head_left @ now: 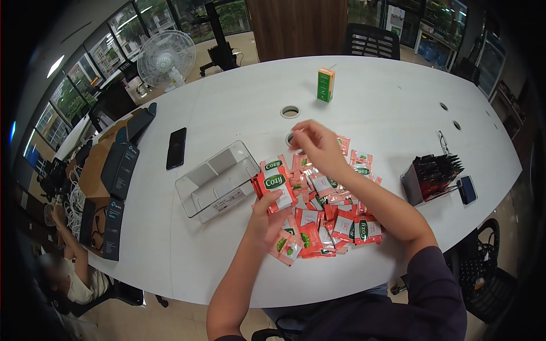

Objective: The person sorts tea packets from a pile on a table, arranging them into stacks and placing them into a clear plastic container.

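My left hand (pixel 267 219) is closed around a small stack of red and white Cozy sachets (pixel 274 183), held upright at the left edge of a loose pile. My right hand (pixel 319 149) hovers above the far side of the pile, its fingers bent and slightly blurred, with no sachet visible in them. Beneath both forearms, the sachet pile (pixel 330 224) spreads over the table, its packets overlapping at many angles. Left of the pile sits a clear plastic box (pixel 219 179) with nothing visible inside; the held stack is close to its right end.
On the white table (pixel 227 261) are a black phone (pixel 176 148), a green drink carton (pixel 325 85) and a holder of black packets (pixel 424 179). Cardboard boxes with cables (pixel 99 187) line the left edge. Another person (pixel 79 273) sits at the left.
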Motion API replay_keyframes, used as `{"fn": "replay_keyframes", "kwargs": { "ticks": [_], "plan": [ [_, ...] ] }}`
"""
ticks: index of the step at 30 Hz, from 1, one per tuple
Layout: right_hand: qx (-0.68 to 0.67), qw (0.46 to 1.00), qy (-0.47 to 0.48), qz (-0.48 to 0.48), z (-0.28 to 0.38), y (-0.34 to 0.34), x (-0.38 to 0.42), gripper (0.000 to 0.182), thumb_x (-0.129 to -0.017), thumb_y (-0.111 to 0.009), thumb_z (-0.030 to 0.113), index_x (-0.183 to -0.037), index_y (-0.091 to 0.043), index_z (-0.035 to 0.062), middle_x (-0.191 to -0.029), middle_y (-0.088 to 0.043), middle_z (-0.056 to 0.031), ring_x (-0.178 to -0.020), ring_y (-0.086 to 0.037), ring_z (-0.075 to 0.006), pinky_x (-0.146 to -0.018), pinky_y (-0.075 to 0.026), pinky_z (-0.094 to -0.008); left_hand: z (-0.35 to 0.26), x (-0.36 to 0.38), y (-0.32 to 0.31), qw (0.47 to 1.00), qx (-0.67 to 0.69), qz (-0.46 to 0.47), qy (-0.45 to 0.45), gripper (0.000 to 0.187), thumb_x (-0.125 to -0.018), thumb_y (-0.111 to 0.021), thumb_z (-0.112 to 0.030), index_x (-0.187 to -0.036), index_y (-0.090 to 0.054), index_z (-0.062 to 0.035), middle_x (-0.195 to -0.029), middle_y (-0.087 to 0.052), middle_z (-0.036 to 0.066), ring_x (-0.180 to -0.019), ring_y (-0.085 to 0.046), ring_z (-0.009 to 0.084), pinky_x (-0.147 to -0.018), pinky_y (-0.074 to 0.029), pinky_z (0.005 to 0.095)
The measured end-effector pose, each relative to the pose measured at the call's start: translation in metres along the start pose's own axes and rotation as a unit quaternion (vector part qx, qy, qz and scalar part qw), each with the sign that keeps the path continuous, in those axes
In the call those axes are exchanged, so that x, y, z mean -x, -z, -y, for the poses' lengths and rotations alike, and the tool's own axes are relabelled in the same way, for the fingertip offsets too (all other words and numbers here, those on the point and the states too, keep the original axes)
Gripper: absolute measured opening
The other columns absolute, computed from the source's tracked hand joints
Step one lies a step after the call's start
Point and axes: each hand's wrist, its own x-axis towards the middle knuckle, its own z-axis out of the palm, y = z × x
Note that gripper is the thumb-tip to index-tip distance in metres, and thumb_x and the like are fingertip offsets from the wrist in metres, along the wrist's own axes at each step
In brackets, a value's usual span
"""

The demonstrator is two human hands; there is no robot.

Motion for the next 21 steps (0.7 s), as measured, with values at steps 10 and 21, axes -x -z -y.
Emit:
{"fn": "replay_keyframes", "kwargs": {
  "ticks": [10, 21],
  "plan": [
    [0.540, 0.829, 0.109, 0.100, -0.063, 0.033, -0.021, 0.040, -0.080, -0.072, 0.015, -0.118, -0.065, 0.0030, -0.082, -0.069, -0.0159, -0.085, -0.069, -0.0354, -0.076, -0.053, -0.0460, -0.001, -0.003, 0.000, 0.995, 0.096, 0.002, -0.013, 0.040, -0.088, -0.063, -0.016, -0.124, -0.056, 0.0000, -0.115, -0.065, 0.013, -0.107, -0.063, 0.0272, -0.108, -0.045, 0.0466],
    [0.398, 0.824, 0.292, 0.278, 0.046, -0.024, 0.050, 0.037, -0.090, -0.066, 0.013, -0.126, -0.060, 0.0094, -0.124, -0.068, -0.0062, -0.110, -0.067, -0.0246, -0.112, -0.042, -0.0490, -0.003, -0.005, 0.002, 0.990, 0.125, 0.000, -0.061, 0.065, -0.099, -0.043, -0.066, -0.128, -0.058, -0.0103, -0.126, -0.063, 0.009, -0.126, -0.056, 0.0241, -0.106, -0.045, 0.0444]
  ]
}}
